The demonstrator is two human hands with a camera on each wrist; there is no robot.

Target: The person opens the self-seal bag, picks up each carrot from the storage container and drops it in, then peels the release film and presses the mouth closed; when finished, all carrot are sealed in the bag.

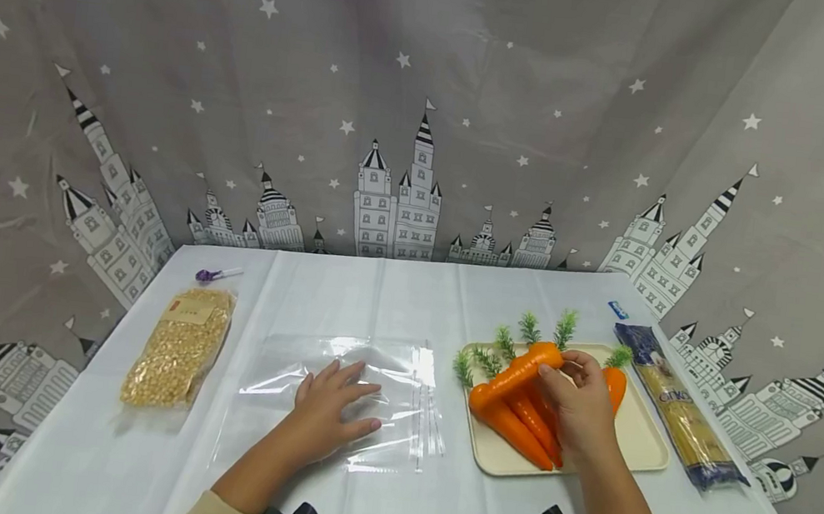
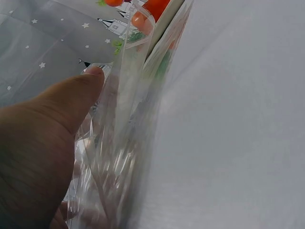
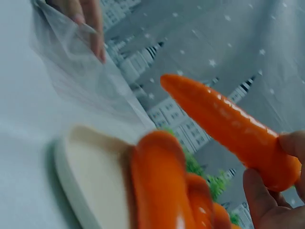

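Observation:
My right hand (image 1: pixel 578 400) grips the thick end of an orange carrot (image 1: pixel 516 374) and holds it lifted above a cream tray (image 1: pixel 644 445). In the right wrist view the carrot (image 3: pixel 228 125) points away, over other carrots (image 3: pixel 162 186) lying on the tray (image 3: pixel 90 167). My left hand (image 1: pixel 330 406) lies flat with spread fingers on a clear zip bag (image 1: pixel 398 390) on the white tablecloth. The left wrist view shows the thumb (image 2: pixel 71 102) against the clear bag (image 2: pixel 124 143).
A packet of yellow kernels (image 1: pixel 180 346) lies at the left, with a small purple-tipped item (image 1: pixel 216 274) behind it. A long blue pasta packet (image 1: pixel 678 406) lies right of the tray. A grey castle-print curtain (image 1: pixel 426 124) hangs behind the table.

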